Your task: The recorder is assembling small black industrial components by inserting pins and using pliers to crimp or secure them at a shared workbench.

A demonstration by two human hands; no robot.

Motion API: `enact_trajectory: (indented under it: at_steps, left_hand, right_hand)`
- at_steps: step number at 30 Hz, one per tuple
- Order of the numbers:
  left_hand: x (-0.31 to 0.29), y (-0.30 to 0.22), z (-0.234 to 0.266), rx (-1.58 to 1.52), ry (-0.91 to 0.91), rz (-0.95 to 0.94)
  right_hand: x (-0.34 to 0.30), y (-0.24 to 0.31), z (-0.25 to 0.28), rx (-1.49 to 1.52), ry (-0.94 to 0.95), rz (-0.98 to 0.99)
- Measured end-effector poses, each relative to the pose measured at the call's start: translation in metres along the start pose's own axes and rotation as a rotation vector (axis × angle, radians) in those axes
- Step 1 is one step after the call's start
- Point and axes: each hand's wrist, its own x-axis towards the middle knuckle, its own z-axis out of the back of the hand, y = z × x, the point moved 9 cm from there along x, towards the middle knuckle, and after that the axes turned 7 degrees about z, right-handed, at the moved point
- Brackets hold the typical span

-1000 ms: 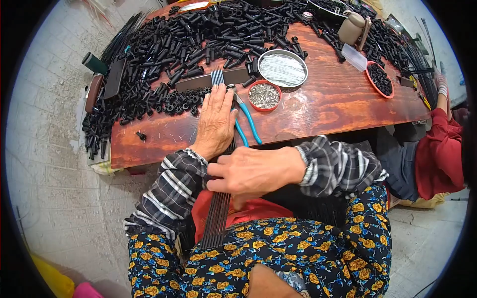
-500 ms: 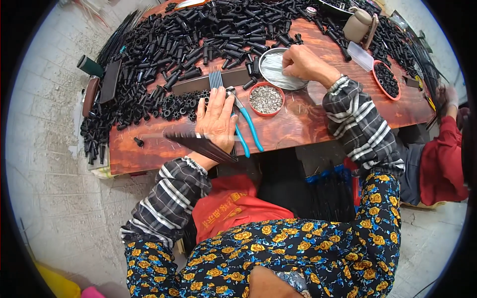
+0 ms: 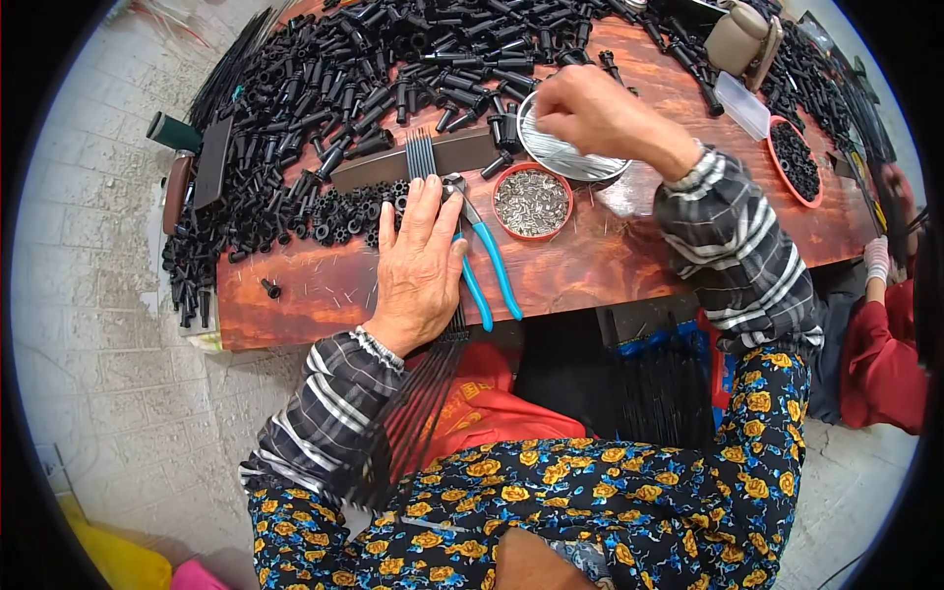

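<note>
My left hand [image 3: 418,270] lies flat with stretched fingers on a row of thin black rods [image 3: 420,155]. Their tips rest across a dark bar [image 3: 359,175], and their long ends hang past the table edge over my lap. Beside that hand lie pliers with blue handles [image 3: 500,270]. My right hand [image 3: 590,113], its fingers curled closed, is over a round metal dish of thin silvery wire pieces [image 3: 580,162]. Whatever its fingertips hold is hidden. Between the hands stands a red-rimmed bowl of small metal bits [image 3: 531,202].
Black plastic tubular parts [image 3: 334,88] are heaped across the back and left of the wooden table [image 3: 324,305]. To the right are a clear plastic box [image 3: 742,106], a red bowl of black pieces [image 3: 795,162] and a beige jug [image 3: 737,39]. A co-worker in red sleeves [image 3: 885,344] sits at the right.
My right hand has lifted from inside the dish. The rods' long ends, earlier blurred across my left wrist, now hang down over my lap. My left hand stays flat on the rods.
</note>
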Motion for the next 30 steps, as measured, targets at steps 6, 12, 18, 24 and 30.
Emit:
enact_trajectory:
  at_steps: [6, 12, 18, 24, 30]
  left_hand:
    - [-0.002, 0.003, -0.002, -0.002, 0.014, 0.015]
    - [0.000, 0.000, -0.002, -0.012, 0.023, 0.009]
    - [-0.001, 0.002, -0.001, -0.006, 0.030, 0.020]
    - [-0.001, 0.001, 0.000, -0.008, 0.006, 0.010]
    - [-0.001, 0.002, 0.000, -0.015, 0.010, 0.010]
  right_hand:
    - [0.035, 0.027, -0.040, 0.117, -0.045, 0.220]
    - [0.038, 0.028, -0.048, 0.066, 0.026, 0.148]
    - [0.045, 0.030, -0.056, 0.045, -0.032, 0.223]
    - [0.044, 0.035, -0.053, 0.067, -0.005, 0.226]
    - [0.053, 0.027, -0.049, -0.020, 0.094, 0.137]
